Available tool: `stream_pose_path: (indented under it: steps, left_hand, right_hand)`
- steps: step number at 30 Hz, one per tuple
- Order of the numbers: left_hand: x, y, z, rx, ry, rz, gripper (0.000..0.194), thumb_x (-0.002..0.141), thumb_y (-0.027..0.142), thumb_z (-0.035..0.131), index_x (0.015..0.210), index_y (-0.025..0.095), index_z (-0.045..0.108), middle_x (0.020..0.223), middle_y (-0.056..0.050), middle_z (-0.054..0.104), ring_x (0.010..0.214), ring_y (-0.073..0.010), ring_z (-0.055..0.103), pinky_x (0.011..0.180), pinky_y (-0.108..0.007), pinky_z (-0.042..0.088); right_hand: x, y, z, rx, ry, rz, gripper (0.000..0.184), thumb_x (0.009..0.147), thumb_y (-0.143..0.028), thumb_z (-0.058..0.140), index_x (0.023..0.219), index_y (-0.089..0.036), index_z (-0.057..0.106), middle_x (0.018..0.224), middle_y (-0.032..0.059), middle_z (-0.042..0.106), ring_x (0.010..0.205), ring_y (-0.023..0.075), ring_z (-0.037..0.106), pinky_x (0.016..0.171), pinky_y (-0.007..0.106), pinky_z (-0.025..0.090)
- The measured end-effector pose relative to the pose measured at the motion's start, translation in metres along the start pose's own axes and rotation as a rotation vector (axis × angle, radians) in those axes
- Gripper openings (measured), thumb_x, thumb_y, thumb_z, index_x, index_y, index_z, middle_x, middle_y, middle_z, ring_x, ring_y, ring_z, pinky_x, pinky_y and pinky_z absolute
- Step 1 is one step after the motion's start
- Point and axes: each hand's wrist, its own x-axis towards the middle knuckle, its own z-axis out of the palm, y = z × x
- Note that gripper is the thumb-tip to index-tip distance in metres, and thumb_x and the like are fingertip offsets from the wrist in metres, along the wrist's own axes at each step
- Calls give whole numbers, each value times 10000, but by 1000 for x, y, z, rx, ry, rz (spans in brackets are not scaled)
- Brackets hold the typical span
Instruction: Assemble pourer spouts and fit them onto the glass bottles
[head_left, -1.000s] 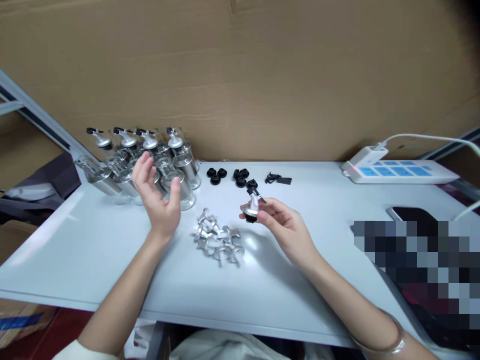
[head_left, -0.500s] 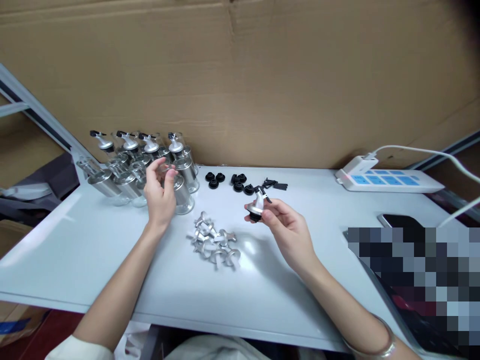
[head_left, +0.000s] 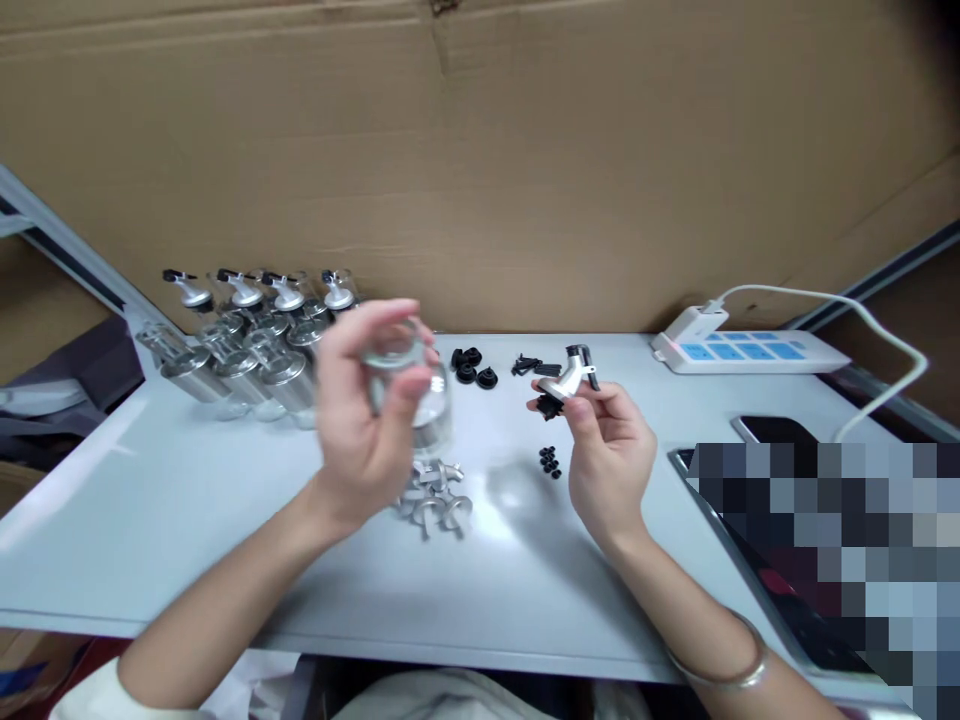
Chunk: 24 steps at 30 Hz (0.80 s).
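My left hand (head_left: 367, 410) is wrapped round the neck of a glass bottle (head_left: 435, 405) with a metal sleeve, blurred by motion and held above the table. Between the thumb and fingers of my right hand (head_left: 611, 450) is a silver pour spout (head_left: 568, 380) with a black flap at its tip and a black stopper below; it is tilted. Under the left hand lies a pile of silver spout pieces (head_left: 442, 500), partly hidden by that hand. Small black rings (head_left: 550, 462) lie just left of my right hand.
At the back left stand several glass bottles with metal sleeves (head_left: 240, 375), some topped with spouts (head_left: 285, 292). Black stoppers (head_left: 472, 367) and thin black parts (head_left: 536, 367) lie at the back. A power strip (head_left: 742, 352) and phone (head_left: 776, 430) are on the right.
My left hand has closed on a bottle in the front row and carried it right, towards my right hand. The right hand has shifted slightly right and tilted the spout, and black rings now show.
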Motion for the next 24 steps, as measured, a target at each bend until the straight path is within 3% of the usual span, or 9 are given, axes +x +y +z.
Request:
stream_pose_path:
  steps: [2, 5, 8, 12, 19, 24]
  left_hand:
    - [-8, 3, 16, -65, -175, -141, 275, 945, 414, 478, 1181, 275, 505, 997, -34, 588, 914, -184, 623, 824, -371, 523]
    - [-22, 1, 37, -196, -310, -284, 295, 952, 419, 452, 1200, 266, 497, 1042, -68, 603, 964, -210, 625, 845, -379, 523]
    - [-31, -2, 48, -251, -405, -325, 271, 956, 374, 459, 1189, 243, 501, 1035, -79, 611, 970, -211, 615, 841, -366, 513]
    - [-37, -3, 49, -256, -524, -359, 245, 951, 298, 482, 1189, 242, 500, 1063, -70, 613, 980, -192, 604, 854, -337, 495]
    - [-50, -8, 49, -296, -535, -489, 279, 916, 284, 536, 1183, 239, 469, 1027, -64, 634, 941, -189, 628, 813, -322, 510]
    - [-53, -9, 51, -318, -528, -475, 311, 882, 242, 582, 1169, 240, 462, 1091, -69, 649, 992, -197, 635, 846, -326, 499]
  right_hand:
    - [2, 1, -1, -4, 51, -41, 302, 794, -501, 662, 801, -225, 540, 723, 4, 644, 648, 163, 620, 651, 318, 504]
    - [7, 1, -4, 6, 108, -84, 271, 848, -485, 600, 838, -226, 522, 786, 17, 646, 692, 163, 624, 669, 310, 495]
    - [11, 0, -7, 46, 156, -90, 257, 872, -475, 567, 833, -230, 499, 843, 28, 654, 708, 158, 628, 678, 304, 490]
    - [9, -4, -8, 39, 165, -113, 243, 862, -465, 594, 862, -225, 553, 867, 38, 672, 736, 171, 648, 687, 315, 500]
    - [-1, -22, -8, 35, -41, -227, 285, 888, -522, 533, 999, -260, 553, 963, 76, 721, 994, 254, 680, 812, 389, 537]
    - [0, -23, -11, 43, -216, -175, 344, 866, -557, 538, 1034, -257, 545, 1074, 92, 705, 1077, 261, 651, 889, 415, 527]
